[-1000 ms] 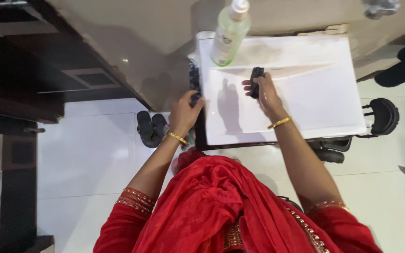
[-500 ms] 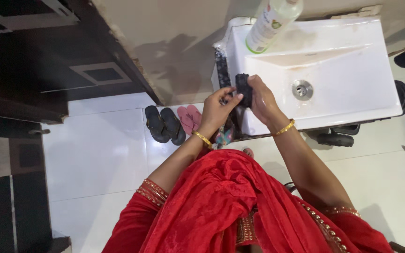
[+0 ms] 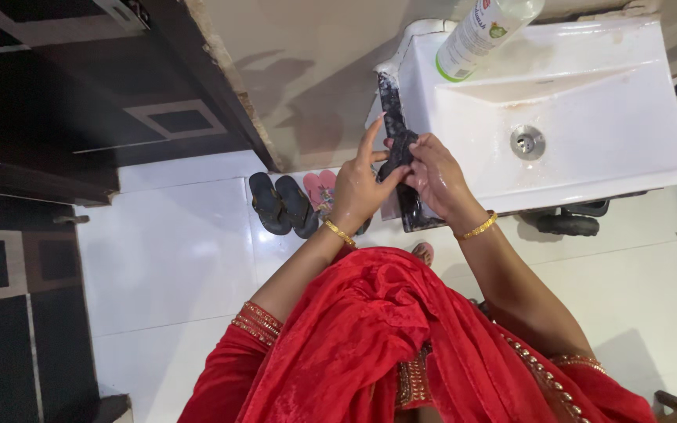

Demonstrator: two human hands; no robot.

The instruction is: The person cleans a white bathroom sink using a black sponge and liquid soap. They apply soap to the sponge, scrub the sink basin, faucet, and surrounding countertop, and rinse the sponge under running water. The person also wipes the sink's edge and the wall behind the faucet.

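Observation:
My right hand (image 3: 438,178) and my left hand (image 3: 360,190) meet at the left edge of a white rectangular sink (image 3: 589,117). Between them is a small black scrubbing pad (image 3: 399,149), gripped by the wet right fingers and pinched by my left thumb and lower fingers; the left forefinger sticks up. The pad sits just over the sink's dark left side edge (image 3: 392,102). Both wrists carry gold bangles, and red cloth covers my front below.
A pale green bottle (image 3: 486,33) stands at the sink's back rim; the metal drain (image 3: 526,142) shows in the basin. Black slippers (image 3: 282,204) and pink ones (image 3: 321,188) lie on the white tiled floor. A dark wooden door (image 3: 80,94) is at left.
The view has shifted, so the sink sits further right. My hands came together from apart: the right brought the pad off the basin to the left edge, where the left now pinches it.

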